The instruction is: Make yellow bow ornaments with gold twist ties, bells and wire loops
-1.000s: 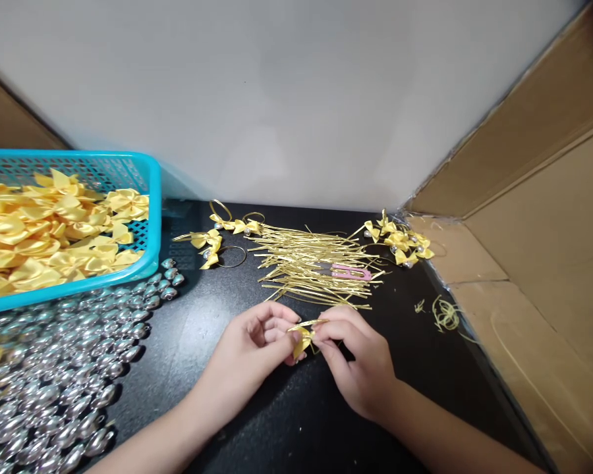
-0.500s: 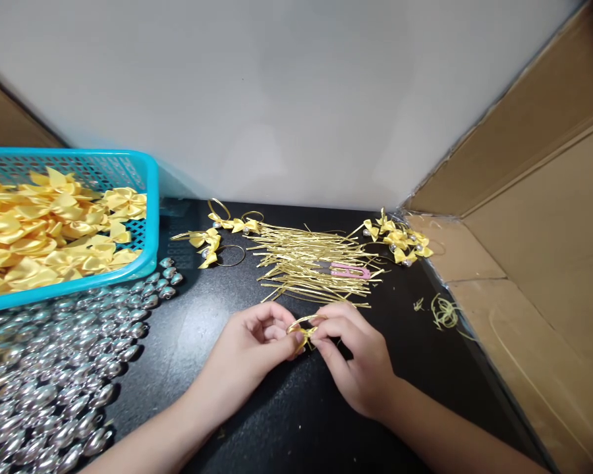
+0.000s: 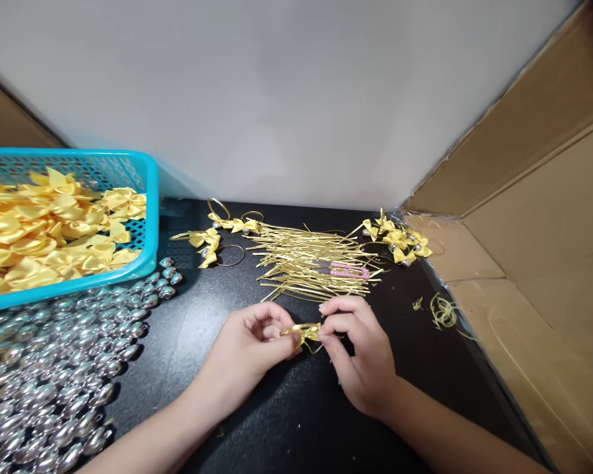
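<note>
My left hand (image 3: 250, 352) and my right hand (image 3: 360, 355) meet over the black tabletop (image 3: 286, 421), both pinching one small yellow ribbon bow with a gold wire tie (image 3: 304, 331) between fingertips. The gold tie is bent across the bow between the two pinches. Just beyond the hands lies a loose pile of gold wire ties (image 3: 309, 263) with a pink clip (image 3: 350, 270) on it.
A blue mesh basket (image 3: 145, 197) of yellow ribbon bows (image 3: 49, 230) stands at the left. Several silver heart beads (image 3: 54, 368) spread in front of it. Finished bows with loops (image 3: 222, 234) lie at the back, more finished bows (image 3: 398, 240) at the right. Cardboard wall (image 3: 538, 217) borders the right.
The gold tie went from arching over the bow to lying bent across it. My right hand's fingers shifted slightly up and right; my left hand barely moved.
</note>
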`<state>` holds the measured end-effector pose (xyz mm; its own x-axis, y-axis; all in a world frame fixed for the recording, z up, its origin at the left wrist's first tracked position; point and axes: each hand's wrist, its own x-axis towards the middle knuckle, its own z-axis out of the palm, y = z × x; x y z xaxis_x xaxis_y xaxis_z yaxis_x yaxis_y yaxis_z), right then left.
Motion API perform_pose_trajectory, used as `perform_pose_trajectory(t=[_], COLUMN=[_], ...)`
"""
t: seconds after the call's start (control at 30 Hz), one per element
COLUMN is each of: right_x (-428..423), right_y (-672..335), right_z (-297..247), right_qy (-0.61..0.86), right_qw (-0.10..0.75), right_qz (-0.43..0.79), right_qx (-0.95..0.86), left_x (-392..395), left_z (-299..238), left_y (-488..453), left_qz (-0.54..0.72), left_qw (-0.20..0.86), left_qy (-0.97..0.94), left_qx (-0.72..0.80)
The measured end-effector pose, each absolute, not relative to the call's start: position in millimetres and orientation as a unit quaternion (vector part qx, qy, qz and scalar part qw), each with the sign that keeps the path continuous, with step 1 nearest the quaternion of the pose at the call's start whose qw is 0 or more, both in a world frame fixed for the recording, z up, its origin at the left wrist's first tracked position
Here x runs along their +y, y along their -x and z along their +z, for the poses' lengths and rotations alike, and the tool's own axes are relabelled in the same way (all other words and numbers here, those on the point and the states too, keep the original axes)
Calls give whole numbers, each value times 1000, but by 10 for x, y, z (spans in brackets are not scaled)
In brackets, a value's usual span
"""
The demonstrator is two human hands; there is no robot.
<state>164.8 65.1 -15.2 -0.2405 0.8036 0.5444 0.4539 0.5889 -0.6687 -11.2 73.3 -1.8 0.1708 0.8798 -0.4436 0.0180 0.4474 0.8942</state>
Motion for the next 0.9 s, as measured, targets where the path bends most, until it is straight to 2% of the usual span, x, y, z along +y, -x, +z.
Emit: perform_pose_trajectory(t=[0.3,0.47,0.63,0.9], right_x=[641,594,544,505], right_y=[-1694,-1689,-1671,-1680], right_z=[-119,-43,129,318], right_qy=[416,365,333,348], right_qw=[494,559,576,591], right_qz=[237,349,429,405], right_qx=[-726,-658,-611,-604], left_x=[739,748,747,748], left_z=[-19,-16,11,-2], left_y=[125,114,105,107], left_qz=[339,344,348,355], left_qw=[655,660,667,664], left_qy=[-391,-377,-370,-365], left_qx=[551,552,545,547])
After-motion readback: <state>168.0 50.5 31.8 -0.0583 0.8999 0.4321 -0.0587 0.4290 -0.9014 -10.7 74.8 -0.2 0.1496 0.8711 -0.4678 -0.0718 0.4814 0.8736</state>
